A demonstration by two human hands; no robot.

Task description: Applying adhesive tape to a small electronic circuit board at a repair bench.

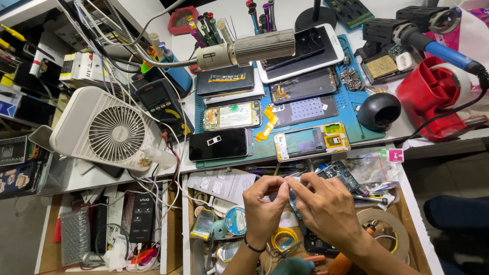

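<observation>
Fingers of the left hand (263, 203) and right hand (326, 206) are pinched together on a small part (291, 179), too small to identify, above an open drawer (413, 214) holding tape rolls (388, 230), a circuit board (340, 173) and tools.

Bright, even overhead light, soft shadows under hands. Glare on black phone screen (220, 144) & white desk. Sharp center; wide-angle bend at edges, corners slightly soft.
</observation>
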